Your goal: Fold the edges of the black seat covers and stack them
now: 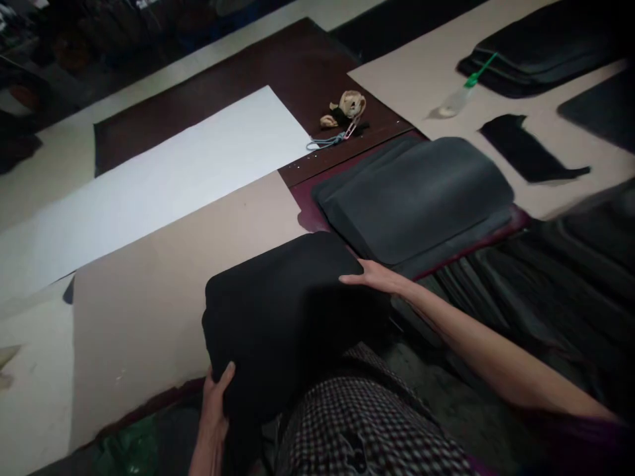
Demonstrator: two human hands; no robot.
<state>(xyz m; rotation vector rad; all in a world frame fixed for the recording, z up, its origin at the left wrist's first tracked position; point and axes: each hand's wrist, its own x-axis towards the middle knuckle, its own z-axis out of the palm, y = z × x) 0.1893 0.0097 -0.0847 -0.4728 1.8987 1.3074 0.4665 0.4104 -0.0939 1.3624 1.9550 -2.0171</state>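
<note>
A black sheet with rounded corners (278, 297), perhaps leather, spans the space before my body, partly over the table edge. My left hand (218, 390) grips its lower left edge, thumb on top and fingers hidden beneath. At its right edge my right hand (370, 274) holds on the same way, thumb over the surface. Just beyond that hand lies a stack of dark grey sheets (426, 198) of similar shape, on a maroon surface. Shadow hides the near part of the held sheet.
Beige board (149, 317) and a long white sheet (173, 172) cover the table at left. Farther right are a squeeze bottle with green nozzle (456, 102), a black scrap (533, 149) and more dark sheets (546, 49). Small tan scraps (352, 104) lie near a grey cord (327, 141).
</note>
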